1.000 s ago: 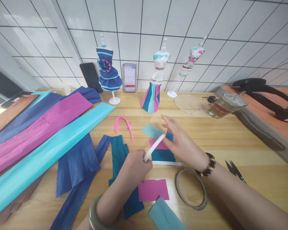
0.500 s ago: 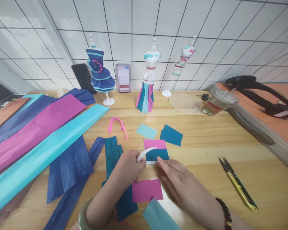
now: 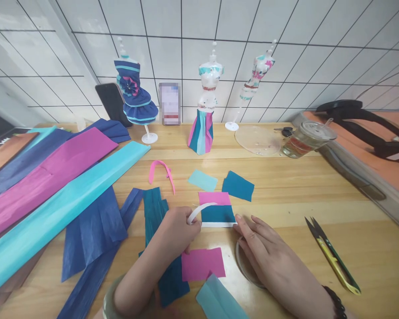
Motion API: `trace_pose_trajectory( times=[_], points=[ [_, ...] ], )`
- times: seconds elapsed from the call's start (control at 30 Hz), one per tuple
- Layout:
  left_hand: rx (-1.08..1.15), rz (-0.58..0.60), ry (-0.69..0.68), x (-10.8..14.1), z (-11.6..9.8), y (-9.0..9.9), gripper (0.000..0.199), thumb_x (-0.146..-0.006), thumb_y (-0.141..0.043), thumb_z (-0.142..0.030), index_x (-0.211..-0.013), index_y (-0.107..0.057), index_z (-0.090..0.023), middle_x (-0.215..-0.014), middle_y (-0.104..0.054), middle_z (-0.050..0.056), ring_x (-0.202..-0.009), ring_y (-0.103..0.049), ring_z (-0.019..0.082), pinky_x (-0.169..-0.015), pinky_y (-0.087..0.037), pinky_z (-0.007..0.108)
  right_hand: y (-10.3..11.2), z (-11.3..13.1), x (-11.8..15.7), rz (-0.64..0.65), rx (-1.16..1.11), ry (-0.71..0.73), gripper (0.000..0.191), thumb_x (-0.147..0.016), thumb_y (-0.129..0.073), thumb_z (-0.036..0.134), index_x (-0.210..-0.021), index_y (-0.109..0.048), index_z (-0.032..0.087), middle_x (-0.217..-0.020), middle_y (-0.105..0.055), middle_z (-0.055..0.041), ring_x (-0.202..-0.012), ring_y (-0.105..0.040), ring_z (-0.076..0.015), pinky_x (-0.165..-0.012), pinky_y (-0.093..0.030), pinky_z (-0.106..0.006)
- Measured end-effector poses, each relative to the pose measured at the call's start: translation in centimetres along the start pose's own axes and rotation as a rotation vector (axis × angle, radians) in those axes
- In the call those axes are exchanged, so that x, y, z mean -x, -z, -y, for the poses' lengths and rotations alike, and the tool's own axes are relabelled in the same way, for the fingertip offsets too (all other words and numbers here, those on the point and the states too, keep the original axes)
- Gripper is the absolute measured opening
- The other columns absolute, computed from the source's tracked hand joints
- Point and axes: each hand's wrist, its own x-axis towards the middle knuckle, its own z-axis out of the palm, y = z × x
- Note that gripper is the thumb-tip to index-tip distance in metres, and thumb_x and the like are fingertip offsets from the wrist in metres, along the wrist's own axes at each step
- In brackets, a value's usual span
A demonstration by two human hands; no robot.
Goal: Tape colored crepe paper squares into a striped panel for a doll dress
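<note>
While my left hand (image 3: 177,232) pinches a curling white strip (image 3: 202,208), my right hand (image 3: 274,261) lies loose, fingers extended to the border's end. Item: one panel (image 3: 217,213), flat on the table (image 3: 279,190) between them; pink above, dark teal below, white border (image 3: 217,224) nearest me.

A dark, rectangular smartphone (image 3: 107,99) is standing before a white-tiled wall (image 3: 166,57). A clear, lidded cup (image 3: 306,138) is sitting beside a black-headed key (image 3: 287,131), near a translucent round disc (image 3: 257,141); a curved black object (image 3: 341,105) is resting on an orange surface (image 3: 365,149).
</note>
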Motion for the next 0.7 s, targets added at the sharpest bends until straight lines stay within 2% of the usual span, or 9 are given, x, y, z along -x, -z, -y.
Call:
trace_pose_trajectory(
  times=[0.17,0.3,0.5,0.7],
  points=[
    [-0.003,-0.006,0.001,0.1,0.0,0.0,0.016,-0.074,-0.045,-0.028,-0.06,-0.045,-0.021,-0.031,-0.043,-0.008,-0.029,-0.05,0.012,-0.031,-0.032,0.016,0.4,-0.1,-0.5,0.014,-0.041,-0.008,0.036,-0.091,-0.036,0.013,-0.125,-0.045,0.003,-0.097,-0.066,-0.0177,-0.095,-0.059,-0.026,-0.086,-0.048,-0.049],
    [0.038,0.037,0.008,0.1,0.2,0.1,0.016,-0.075,-0.044,-0.028,-0.062,-0.046,-0.02,-0.034,-0.046,-0.007,-0.031,-0.052,0.012,-0.031,-0.034,0.017,0.6,0.2,-1.1,0.048,-0.119,0.003,0.033,-0.089,-0.04,0.01,-0.119,-0.05,0.003,-0.094,-0.066,-0.0163,-0.092,-0.058,-0.0251,-0.082,-0.048,-0.045],
    [0.091,0.069,0.036,0.0,0.2,0.1,0.012,-0.073,-0.044,-0.023,-0.061,-0.044,-0.02,-0.045,-0.053,-0.006,-0.028,-0.049,0.01,-0.026,-0.032,0.016,-0.1,2.1,-2.5,0.143,-0.242,0.037,0.026,-0.088,-0.044,0.01,-0.11,-0.057,0.015,-0.115,-0.061,-0.009,-0.103,-0.052,-0.0238,-0.087,-0.045,-0.041],
    [0.128,0.062,0.036,0.0,0.4,0.4,0.013,-0.072,-0.047,-0.022,-0.06,-0.043,-0.02,-0.042,-0.051,-0.007,-0.028,-0.049,0.009,-0.026,-0.032,0.015,-0.9,2.6,-3.2,0.153,-0.221,0.088,0.025,-0.085,-0.046,0.007,-0.107,-0.057,0.014,-0.117,-0.06,-0.009,-0.098,-0.052,-0.0227,-0.081,-0.046,-0.037]
  ],
)
